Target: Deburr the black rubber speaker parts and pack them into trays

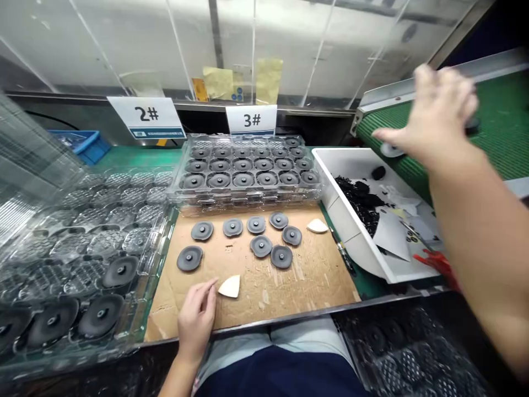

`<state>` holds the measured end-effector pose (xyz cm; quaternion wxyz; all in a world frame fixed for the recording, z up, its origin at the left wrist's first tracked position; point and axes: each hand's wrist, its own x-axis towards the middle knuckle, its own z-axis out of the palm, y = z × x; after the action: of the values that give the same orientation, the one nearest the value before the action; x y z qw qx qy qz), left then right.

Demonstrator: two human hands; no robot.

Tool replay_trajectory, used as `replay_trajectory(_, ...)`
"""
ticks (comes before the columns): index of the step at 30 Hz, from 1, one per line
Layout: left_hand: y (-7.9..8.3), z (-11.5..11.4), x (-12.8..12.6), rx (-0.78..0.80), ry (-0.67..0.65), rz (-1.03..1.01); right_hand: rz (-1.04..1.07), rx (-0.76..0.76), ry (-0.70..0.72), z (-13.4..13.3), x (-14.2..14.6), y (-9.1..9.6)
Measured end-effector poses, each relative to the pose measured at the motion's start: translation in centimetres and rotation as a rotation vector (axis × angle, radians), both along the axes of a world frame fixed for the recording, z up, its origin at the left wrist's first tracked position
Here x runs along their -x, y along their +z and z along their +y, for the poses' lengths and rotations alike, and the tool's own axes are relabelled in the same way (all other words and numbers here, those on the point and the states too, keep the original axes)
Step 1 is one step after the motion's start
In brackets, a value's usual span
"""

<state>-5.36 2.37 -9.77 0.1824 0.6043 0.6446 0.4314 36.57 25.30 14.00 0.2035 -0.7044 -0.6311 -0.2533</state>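
My left hand (198, 314) rests on the cardboard sheet (314, 286), loosely bent, index finger stretched toward a white wedge-shaped pad (230, 286) just beside its fingertips. Nothing shows in its grasp. Over the green conveyor belt (500, 121) at the upper right, my right hand (440, 116) is raised, blurred, its thumb and fingers apart. A pale round piece (390, 150) and a dark piece (472, 127) lie close to that hand, partly hidden. Several grey discs with centre studs (260, 246) are scattered on the cardboard. A second white pad (317, 225) lies at its right side.
A clear tray of grey discs (243, 179) stands behind the cardboard. Another clear tray (140, 237), partly filled, lies left. At right, a white bin (343, 220) holds black scraps and a red-handled tool (438, 262). A black pen-like tool (345, 256) lies between bin and cardboard.
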Motion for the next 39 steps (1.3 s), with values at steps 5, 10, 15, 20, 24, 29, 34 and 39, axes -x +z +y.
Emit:
replay_trajectory(5,0.3,0.1,-0.1,0.058,0.016,-0.108,-0.078,0.222,0.061,0.0,0.1,-2.6)
replay_trajectory(10,1.5,-0.3,-0.8,0.122,0.073,-0.305,-0.063,0.221,0.197,-2.6,2.7,-2.6)
replay_trajectory(15,4.3,-1.4,-5.7,0.276,-0.089,-0.647,0.294,0.474,0.771,-11.8,10.4,-5.4)
replay_trajectory(20,6.4,-1.7,-9.6,0.547,-0.524,-1.5,0.743,0.795,1.054,-21.0,16.6,-12.1)
replay_trajectory(24,6.3,-2.0,-8.5,0.714,-0.443,-1.569,0.932,0.724,0.953,-24.2,19.7,-16.2)
replay_trajectory(29,5.4,-3.0,-5.1,0.711,-0.092,-1.673,0.812,0.876,0.927,-23.0,22.2,-17.1)
replay_trajectory(34,5.7,-3.7,-0.7,0.446,0.12,-1.638,0.711,0.882,0.829,-18.9,24.5,-19.0)
replay_trajectory(39,6.6,-4.0,1.1,0.353,0.186,-1.621,0.692,0.859,1.005,-20.1,27.7,-22.7)
